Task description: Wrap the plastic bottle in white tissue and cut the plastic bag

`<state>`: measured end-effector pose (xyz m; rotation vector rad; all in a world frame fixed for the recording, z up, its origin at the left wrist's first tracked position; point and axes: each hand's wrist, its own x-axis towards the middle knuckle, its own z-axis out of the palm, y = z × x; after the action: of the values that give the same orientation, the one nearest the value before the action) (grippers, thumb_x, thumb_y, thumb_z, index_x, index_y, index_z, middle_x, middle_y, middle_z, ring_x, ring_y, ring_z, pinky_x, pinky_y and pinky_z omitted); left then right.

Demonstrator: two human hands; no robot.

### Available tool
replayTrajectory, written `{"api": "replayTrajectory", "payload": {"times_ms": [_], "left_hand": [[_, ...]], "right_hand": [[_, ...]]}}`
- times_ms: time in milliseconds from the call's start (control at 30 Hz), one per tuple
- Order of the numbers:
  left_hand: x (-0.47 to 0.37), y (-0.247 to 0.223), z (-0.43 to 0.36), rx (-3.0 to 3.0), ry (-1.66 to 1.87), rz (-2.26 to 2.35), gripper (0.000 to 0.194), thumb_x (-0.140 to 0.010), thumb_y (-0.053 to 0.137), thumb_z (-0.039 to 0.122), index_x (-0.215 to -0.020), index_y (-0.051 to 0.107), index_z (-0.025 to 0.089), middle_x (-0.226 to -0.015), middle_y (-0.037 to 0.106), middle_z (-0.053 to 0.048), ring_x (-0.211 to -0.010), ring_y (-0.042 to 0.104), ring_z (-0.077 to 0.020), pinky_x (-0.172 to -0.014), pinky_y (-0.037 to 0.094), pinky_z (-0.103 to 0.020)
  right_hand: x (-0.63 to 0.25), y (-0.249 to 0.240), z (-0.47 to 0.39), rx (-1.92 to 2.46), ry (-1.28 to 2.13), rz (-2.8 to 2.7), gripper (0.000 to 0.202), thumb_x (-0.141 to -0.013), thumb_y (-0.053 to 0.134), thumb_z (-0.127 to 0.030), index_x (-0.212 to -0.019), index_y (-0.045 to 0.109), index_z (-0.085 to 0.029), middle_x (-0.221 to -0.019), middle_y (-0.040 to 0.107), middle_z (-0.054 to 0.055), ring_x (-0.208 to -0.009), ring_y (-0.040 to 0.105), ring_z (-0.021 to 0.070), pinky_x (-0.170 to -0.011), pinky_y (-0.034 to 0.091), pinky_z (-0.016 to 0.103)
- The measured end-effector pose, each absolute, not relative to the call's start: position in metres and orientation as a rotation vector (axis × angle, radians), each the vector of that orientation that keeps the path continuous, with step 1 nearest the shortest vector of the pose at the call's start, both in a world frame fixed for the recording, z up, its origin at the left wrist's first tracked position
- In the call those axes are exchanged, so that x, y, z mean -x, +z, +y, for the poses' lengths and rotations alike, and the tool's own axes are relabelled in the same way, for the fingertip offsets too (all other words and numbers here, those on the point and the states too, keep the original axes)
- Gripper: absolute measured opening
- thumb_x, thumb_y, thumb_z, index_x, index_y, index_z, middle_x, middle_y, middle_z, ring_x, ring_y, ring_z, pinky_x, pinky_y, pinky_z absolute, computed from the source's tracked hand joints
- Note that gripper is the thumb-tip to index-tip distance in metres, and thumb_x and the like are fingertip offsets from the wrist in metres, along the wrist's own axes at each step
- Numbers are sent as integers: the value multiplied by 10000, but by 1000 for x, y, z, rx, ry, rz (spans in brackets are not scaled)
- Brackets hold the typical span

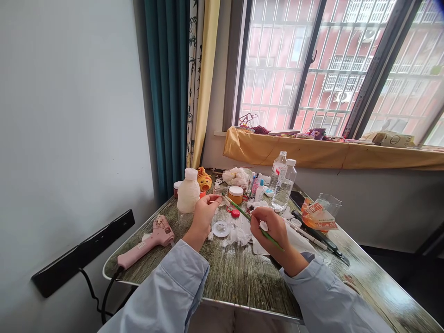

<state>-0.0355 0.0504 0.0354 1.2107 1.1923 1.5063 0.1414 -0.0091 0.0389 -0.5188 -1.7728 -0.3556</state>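
My right hand (270, 229) is closed round a thin green brush (239, 206), which slants up and left. The brush tip is at the fingertips of my left hand (205, 215). Those fingertips are pinched on a small pale piece, too small to name. Behind my left hand stands a cream-coloured, bottle-shaped form (188, 190). Below the brush tip lie a round clear lid (221, 228) and crumpled white tissue (238, 235). A red cap (235, 213) and an amber jar with a white lid (236, 194) are just beyond.
A pink glue gun (147, 245) lies at the table's left. Two clear bottles (283, 187) stand at the back. On the right are a green-black cutter (322, 238), a white pen-like stick (308, 236) and an orange-white packet (317, 215). An orange figure (204, 179) sits behind.
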Motion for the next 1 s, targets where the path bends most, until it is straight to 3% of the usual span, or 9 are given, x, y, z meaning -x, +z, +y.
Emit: {"api": "replayTrajectory", "payload": {"times_ms": [400, 500, 600, 667, 833, 1000], "left_hand": [[36, 36, 53, -1095, 1566, 1040, 158, -856, 610, 267, -935, 604, 130, -921, 625, -27, -790, 608, -142, -697, 529, -318], [36, 38, 53, -1026, 1570, 893, 130, -857, 607, 248, -908, 596, 129, -862, 609, -9, -712, 585, -117, -634, 512, -276], [36, 45, 48, -975, 1548, 656, 109, -862, 593, 241, -869, 582, 133, -801, 578, 11, -652, 546, -98, -586, 478, -246], [36, 51, 42, -962, 1519, 491, 146, -816, 650, 268, -813, 574, 143, -763, 547, 21, -639, 516, -93, -580, 451, -235], [36, 64, 24, -969, 1428, 197, 370, -528, 870, 334, -649, 558, 175, -805, 506, 12, -643, 436, -84, -571, 394, -219], [38, 64, 20, -963, 1384, 86, 359, -550, 858, 328, -579, 531, 183, -836, 507, 5, -675, 435, -97, -564, 371, -216]], "right_hand": [[-142, 39, -13, 513, -198, -1682, 181, -780, 511, -66, -879, 511, -218, -643, 557, -36, -512, 570, 112, -480, 471, 217], [-142, 42, -13, 562, -58, -1554, 133, -847, 504, -113, -933, 483, -212, -629, 574, -41, -494, 585, 111, -454, 471, 207], [-146, 49, -8, 616, 151, -1279, 90, -859, 579, -239, -862, 497, -200, -587, 582, -42, -490, 578, 117, -454, 465, 213], [-150, 53, -5, 646, 225, -1161, 183, -846, 614, -326, -780, 510, -190, -585, 593, -26, -507, 571, 120, -482, 469, 229], [-151, 53, -1, 705, 273, -1256, 329, -834, 601, -464, -676, 512, -189, -513, 573, -21, -448, 526, 119, -434, 430, 229], [-144, 49, 3, 798, 360, -1480, 355, -838, 580, -485, -655, 523, -186, -482, 576, -10, -412, 511, 120, -405, 409, 222]]}}
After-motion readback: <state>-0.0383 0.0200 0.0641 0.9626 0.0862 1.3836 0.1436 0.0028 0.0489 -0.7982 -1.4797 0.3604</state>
